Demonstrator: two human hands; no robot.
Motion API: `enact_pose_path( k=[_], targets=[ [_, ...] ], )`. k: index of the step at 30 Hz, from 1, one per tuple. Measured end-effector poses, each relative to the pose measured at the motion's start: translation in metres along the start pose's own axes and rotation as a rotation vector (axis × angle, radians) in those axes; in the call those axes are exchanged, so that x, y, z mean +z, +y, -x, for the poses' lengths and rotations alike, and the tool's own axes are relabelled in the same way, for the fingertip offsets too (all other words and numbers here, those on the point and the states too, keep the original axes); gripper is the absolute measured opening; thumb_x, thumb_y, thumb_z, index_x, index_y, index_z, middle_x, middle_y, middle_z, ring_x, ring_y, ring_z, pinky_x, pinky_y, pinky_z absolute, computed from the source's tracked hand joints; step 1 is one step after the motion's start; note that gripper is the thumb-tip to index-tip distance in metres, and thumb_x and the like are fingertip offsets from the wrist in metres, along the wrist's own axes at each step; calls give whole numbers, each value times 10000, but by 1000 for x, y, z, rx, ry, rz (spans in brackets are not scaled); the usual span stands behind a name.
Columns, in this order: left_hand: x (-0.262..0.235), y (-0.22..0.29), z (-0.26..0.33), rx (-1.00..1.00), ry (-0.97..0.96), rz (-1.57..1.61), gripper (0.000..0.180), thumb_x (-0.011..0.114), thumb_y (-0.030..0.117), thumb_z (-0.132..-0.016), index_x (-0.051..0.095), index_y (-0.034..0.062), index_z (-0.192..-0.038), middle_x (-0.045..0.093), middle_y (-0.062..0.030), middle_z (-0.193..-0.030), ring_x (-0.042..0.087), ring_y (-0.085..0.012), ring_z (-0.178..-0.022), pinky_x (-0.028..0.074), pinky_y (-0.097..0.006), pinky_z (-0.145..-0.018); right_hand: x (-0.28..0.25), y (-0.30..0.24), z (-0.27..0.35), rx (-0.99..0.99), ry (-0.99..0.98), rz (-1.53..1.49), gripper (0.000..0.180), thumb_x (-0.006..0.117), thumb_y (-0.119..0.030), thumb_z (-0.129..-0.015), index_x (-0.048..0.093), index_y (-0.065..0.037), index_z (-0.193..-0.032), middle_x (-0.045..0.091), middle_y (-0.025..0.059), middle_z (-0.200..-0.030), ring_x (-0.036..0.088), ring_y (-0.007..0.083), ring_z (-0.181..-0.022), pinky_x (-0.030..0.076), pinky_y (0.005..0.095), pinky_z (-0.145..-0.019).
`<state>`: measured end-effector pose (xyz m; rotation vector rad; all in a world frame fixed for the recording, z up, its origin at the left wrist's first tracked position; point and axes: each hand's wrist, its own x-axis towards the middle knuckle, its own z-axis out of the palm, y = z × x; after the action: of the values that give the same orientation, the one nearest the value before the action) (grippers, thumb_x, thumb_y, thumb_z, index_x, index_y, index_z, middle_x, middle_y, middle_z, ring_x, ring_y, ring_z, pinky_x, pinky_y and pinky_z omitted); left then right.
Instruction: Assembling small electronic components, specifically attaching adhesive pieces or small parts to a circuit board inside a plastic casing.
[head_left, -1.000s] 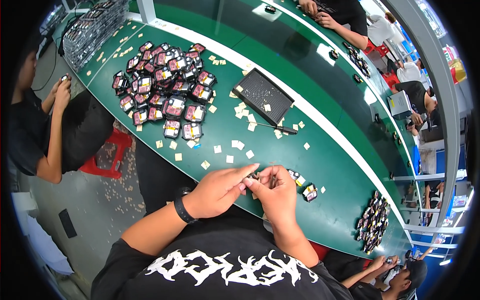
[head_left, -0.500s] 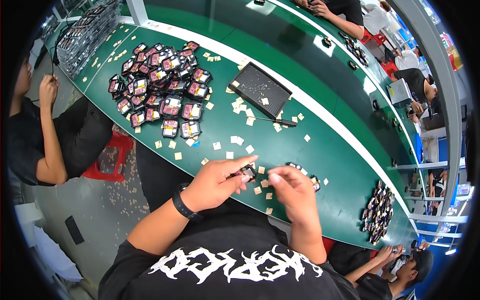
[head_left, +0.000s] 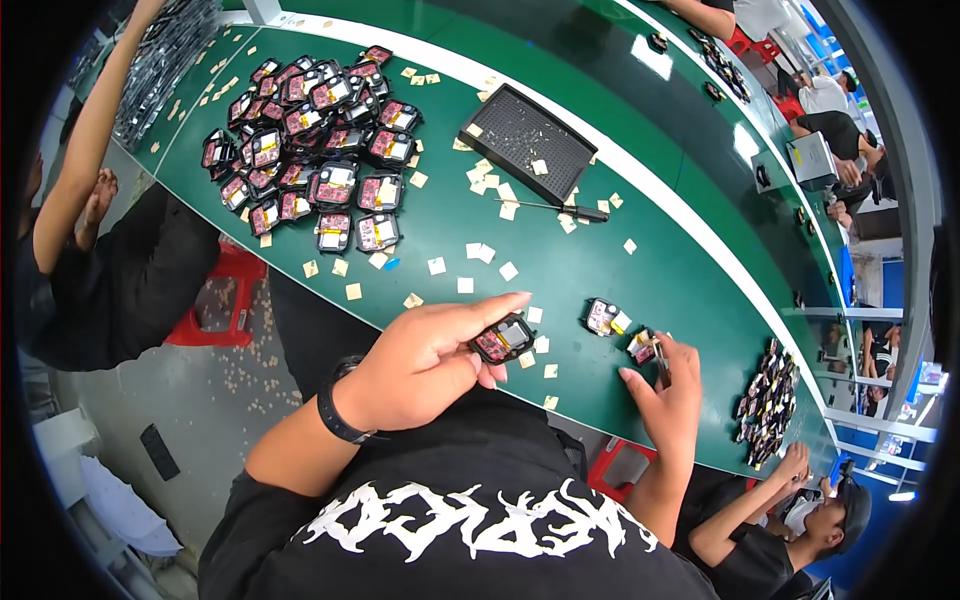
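While pinching the small black module (head_left: 503,338) closed in left hand (head_left: 425,365) fingertips, just right of the black tray (head_left: 528,140), keeping it level; right hand (head_left: 668,385) gripping a thin tool (head_left: 660,352) at another module (head_left: 641,346).

We see a heap of modules (head_left: 310,140) on the table's (head_left: 560,270) far left, a tray (head_left: 525,140) to its right. A screwdriver (head_left: 560,208) lies before the tray; two modules (head_left: 620,328) sit near right.

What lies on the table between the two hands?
In the head view, between the left hand and right hand: green table, small tan squares and one small black part.
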<state>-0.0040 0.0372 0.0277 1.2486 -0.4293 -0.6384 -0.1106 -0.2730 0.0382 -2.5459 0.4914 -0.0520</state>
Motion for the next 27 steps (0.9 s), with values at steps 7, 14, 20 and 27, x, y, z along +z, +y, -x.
enact_pose_path(
  k=[7, 14, 20, 27],
  targets=[
    [2, 35, 13, 216, 22, -288, 655, 448, -114, -790, 512, -63, -1439, 686, -153, -998, 673, -182, -792, 560, -301, -792, 6, 16, -8, -34, 30, -145, 459, 825, -6, -759, 624, 36, -1169, 504, 41, -1017, 461, 115, -774, 403, 247, -601],
    [-5, 39, 17, 270, 248, -572, 415, 659, -50, -849, 658, -29, -1263, 713, -142, -931, 674, -203, -740, 538, -312, -695, 4, 35, -3, -76, 85, -188, 441, 805, 24, -737, 620, 33, -1137, 534, 73, -1073, 516, 131, -840, 430, 251, -641],
    [-43, 29, 10, 298, 443, -719, 202, 666, 15, -895, 705, -28, -1088, 712, -139, -859, 675, -212, -698, 517, -318, -651, -5, 14, 7, -16, 102, -220, 403, 779, 44, -729, 615, 15, -1097, 527, 54, -1055, 513, 127, -820, 419, 251, -626],
    [-118, 52, -9, 344, 911, -1050, 185, 637, 72, -929, 690, -4, -1089, 694, -152, -849, 664, -276, -743, 518, -368, -699, -1, 13, 11, -22, 81, -219, 418, 795, 46, -675, 618, -6, -1050, 515, 39, -1012, 477, 106, -744, 366, 248, -549]
  ],
)
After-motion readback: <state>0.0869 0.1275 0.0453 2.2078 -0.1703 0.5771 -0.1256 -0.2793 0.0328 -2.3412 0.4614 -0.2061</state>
